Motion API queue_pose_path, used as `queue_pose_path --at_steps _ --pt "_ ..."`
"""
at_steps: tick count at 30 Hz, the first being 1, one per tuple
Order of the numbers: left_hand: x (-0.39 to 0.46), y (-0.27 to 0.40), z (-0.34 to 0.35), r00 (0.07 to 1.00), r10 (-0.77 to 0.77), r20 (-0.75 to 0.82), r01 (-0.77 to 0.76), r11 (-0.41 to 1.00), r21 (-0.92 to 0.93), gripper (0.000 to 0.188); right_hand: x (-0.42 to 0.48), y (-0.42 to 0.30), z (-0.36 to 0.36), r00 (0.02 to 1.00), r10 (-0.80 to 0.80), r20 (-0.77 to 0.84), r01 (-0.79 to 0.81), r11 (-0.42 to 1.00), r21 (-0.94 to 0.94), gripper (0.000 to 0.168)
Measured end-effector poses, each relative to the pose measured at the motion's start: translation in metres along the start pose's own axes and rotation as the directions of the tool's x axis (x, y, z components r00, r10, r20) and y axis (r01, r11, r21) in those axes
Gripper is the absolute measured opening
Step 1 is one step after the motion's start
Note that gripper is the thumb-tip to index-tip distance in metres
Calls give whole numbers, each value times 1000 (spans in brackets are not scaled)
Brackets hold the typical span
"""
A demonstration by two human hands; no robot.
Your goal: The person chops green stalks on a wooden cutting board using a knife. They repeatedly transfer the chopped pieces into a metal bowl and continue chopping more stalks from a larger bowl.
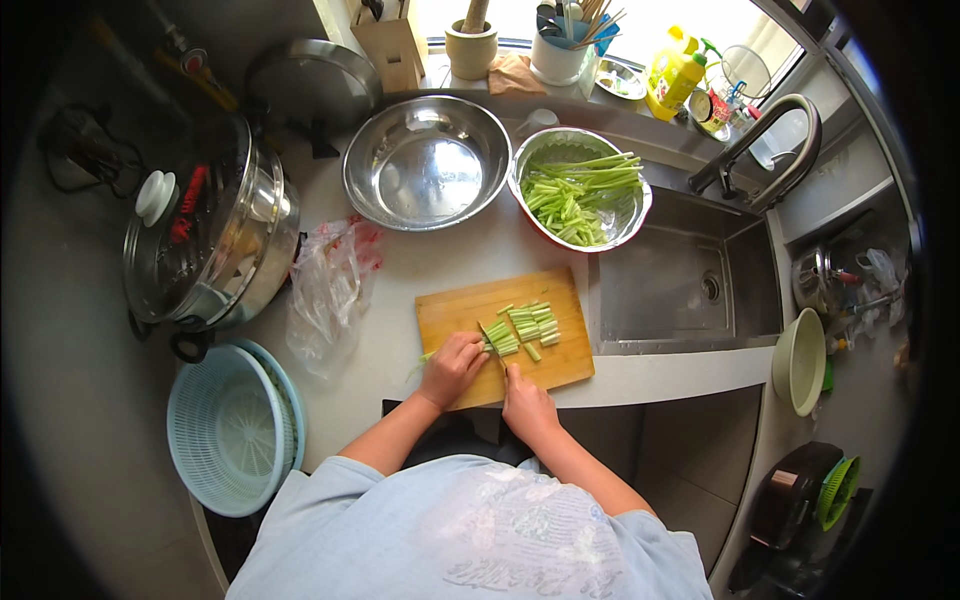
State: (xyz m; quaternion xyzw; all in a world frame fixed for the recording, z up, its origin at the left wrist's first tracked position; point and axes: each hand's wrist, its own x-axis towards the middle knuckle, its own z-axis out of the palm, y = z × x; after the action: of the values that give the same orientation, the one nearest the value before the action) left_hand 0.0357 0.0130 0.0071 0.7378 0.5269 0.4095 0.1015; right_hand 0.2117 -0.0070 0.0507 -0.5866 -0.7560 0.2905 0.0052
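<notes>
A wooden cutting board (450, 306) lies on the counter in front of me. My left hand (454, 369) presses a bunch of green stalks, celery by the look of them, near the board's left side. My right hand (528, 405) grips a kitchen knife, seen nearly edge-on, with its blade at the bunch. Short cut stalk pieces (534, 322) sit in a group right of the blade, and one loose piece (532, 352) lies below them. Uncut leafy ends poke out left of my left hand. Most of the knife's handle is hidden by my fingers.
Behind the board stand a steel basin (427, 161) and a bowl of cut stalks (577, 191). The sink (660, 277) and faucet (806, 142) are at right. Leftward are a plastic bag (326, 300), a large steel pot (255, 232) and blue plastic baskets (225, 427).
</notes>
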Motion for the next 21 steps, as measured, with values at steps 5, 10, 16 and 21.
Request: queue_pose_path --at_steps 5,10,16,21 --pt "2 3 -2 1000 -2 -4 2 1000 1 18 7 5 -3 999 -37 -31 36 999 -14 18" --pt "-1 2 -1 1000 5 13 -5 1000 8 18 1 11 -11 997 -32 -71 32 999 -6 17" --pt "-3 12 8 999 -14 44 14 1000 6 19 3 23 -14 995 -17 -103 12 999 -51 18" --pt "8 20 16 997 -36 66 33 999 42 21 3 25 -14 990 -38 -139 33 999 -38 19"
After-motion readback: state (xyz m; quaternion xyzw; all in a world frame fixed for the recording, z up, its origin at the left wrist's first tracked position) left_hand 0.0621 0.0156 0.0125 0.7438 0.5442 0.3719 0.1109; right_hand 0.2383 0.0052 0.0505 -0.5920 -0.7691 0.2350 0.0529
